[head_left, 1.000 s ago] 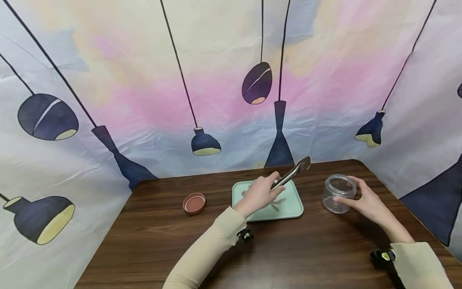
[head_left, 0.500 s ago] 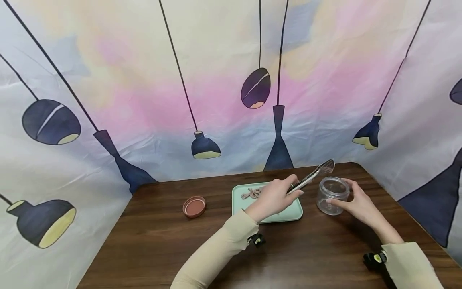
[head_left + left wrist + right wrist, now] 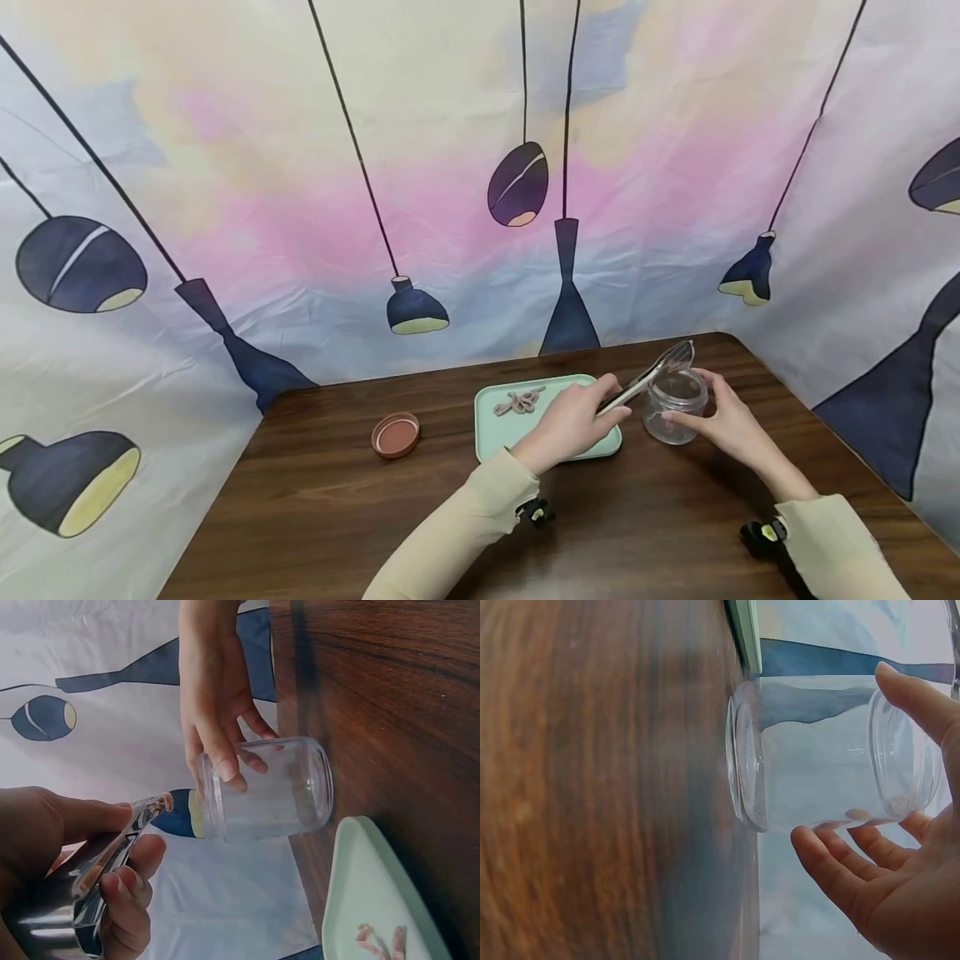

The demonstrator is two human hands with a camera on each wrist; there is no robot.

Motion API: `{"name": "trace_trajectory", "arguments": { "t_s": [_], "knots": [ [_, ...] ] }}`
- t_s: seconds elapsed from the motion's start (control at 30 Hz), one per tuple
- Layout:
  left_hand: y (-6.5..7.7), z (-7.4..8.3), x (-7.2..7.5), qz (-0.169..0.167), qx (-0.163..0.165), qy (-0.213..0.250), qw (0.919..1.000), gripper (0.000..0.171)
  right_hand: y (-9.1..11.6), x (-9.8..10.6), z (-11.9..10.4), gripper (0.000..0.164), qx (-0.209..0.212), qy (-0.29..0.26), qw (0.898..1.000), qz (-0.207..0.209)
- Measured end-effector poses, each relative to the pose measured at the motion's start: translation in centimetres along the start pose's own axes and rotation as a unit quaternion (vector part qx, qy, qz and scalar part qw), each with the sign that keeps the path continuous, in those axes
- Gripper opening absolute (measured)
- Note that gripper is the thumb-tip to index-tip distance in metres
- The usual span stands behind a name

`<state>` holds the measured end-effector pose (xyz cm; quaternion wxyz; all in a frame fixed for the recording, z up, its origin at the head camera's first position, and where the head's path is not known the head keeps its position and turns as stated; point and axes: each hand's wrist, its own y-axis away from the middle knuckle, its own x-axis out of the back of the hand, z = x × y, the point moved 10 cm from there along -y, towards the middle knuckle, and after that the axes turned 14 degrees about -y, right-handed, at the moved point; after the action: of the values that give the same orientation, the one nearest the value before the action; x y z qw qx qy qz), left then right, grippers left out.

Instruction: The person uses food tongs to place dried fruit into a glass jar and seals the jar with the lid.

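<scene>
My left hand (image 3: 572, 418) holds metal tongs (image 3: 637, 388), whose far end reaches over the mouth of a clear jar (image 3: 672, 423). Whether the tongs' tips pinch anything is too unclear to tell. With thumb and fingers on opposite sides, my right hand (image 3: 729, 423) grips the jar, which stands upright on the table. In the right wrist view the jar (image 3: 817, 769) looks see-through, with no lid on. A small tangle of pinkish-brown strips (image 3: 520, 402) lies on a pale green tray (image 3: 495, 435), left of the jar and partly behind my left hand.
A reddish-brown round lid (image 3: 396, 435) lies on the dark wooden table (image 3: 322, 492), left of the tray. Behind the table hangs a cloth (image 3: 315, 208) printed with lamps. The table's right edge runs beyond my right hand.
My left hand has carried the tongs rightward from over the tray to the jar's mouth. The jar has shifted slightly toward the tray in my right hand. The strips are now uncovered.
</scene>
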<state>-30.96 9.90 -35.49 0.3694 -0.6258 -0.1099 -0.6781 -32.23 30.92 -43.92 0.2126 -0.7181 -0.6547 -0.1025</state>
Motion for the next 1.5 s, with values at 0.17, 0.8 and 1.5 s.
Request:
{"name": "trace_trajectory", "arguments": {
  "t_s": [0.17, 0.8, 1.5],
  "knots": [
    [0.3, -0.5, -0.5, -0.005, 0.007, -0.007, 0.9999, 0.020, 0.0, -0.1, 0.1, 0.108, -0.007, -0.003, 1.000, -0.002],
    [1.3, -0.5, -1.7, -0.011, 0.001, -0.038, 0.9992, 0.024, 0.4, -0.5, 0.3, 0.108, -0.006, 0.000, 1.000, -0.007],
    [1.5, -0.9, -1.3, -0.019, 0.024, -0.052, 0.9982, 0.027, -0.3, -0.6, 0.1, 0.109, -0.007, -0.004, 1.000, -0.013]
  ]
}}
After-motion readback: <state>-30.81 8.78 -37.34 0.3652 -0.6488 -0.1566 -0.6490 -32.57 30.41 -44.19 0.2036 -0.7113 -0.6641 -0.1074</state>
